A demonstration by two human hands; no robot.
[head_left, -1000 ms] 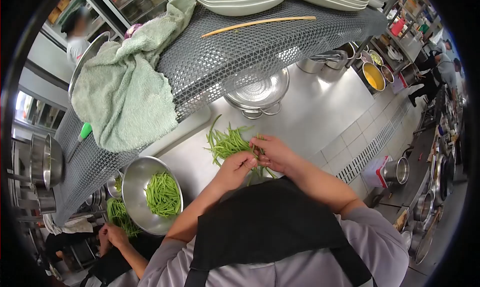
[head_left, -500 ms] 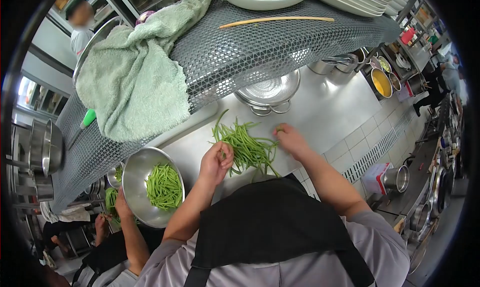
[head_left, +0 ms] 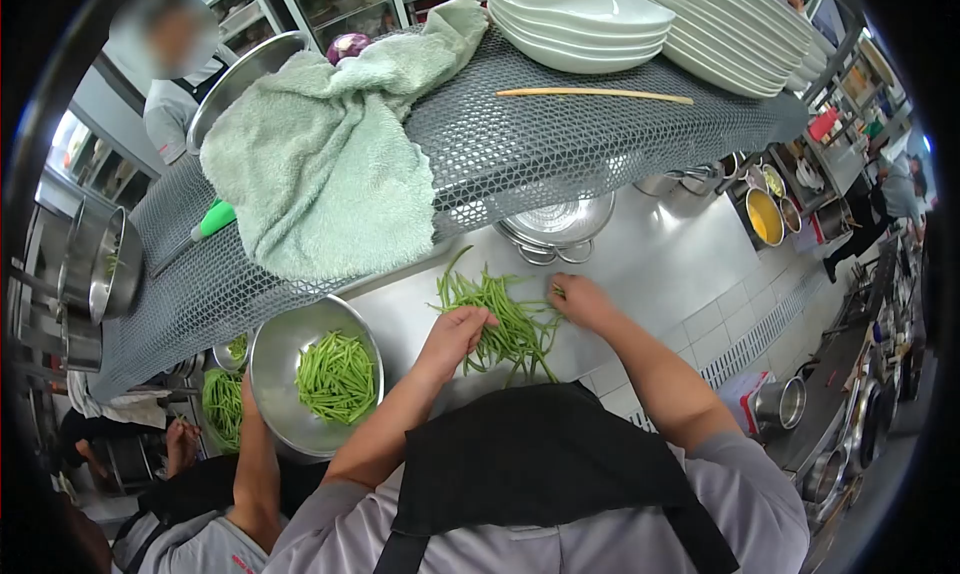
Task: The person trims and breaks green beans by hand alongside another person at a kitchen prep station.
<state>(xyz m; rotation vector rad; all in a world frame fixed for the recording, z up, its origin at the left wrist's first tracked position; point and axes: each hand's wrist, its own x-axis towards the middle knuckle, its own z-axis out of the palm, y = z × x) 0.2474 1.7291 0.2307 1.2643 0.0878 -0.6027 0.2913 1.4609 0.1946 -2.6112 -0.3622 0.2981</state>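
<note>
A loose pile of long green beans (head_left: pixel 505 319) lies on the steel table (head_left: pixel 660 259) in front of me. My left hand (head_left: pixel 458 336) is at the pile's left edge with its fingers curled together; whatever they hold is hidden. At the right side of the pile, my right hand (head_left: pixel 578 299) is closed in a pinch, with a small bit of green at the fingertips. A steel bowl (head_left: pixel 275 339) to my left contains cut green beans (head_left: pixel 337 376).
A mesh-covered shelf (head_left: pixel 480 144) spans above the table, bearing a green towel (head_left: pixel 330 174), white dishes (head_left: pixel 580 24), a wooden stick (head_left: pixel 595 95) and a green-handled tool (head_left: pixel 213 219). Steel colanders (head_left: pixel 560 224) sit beneath. A co-worker's arm (head_left: pixel 257 474) reaches beside the bowl.
My hands, together over the beans one second ago, are now apart on either side. The view has shifted, showing more of the shelf. The co-worker's arm has come up to the bowl.
</note>
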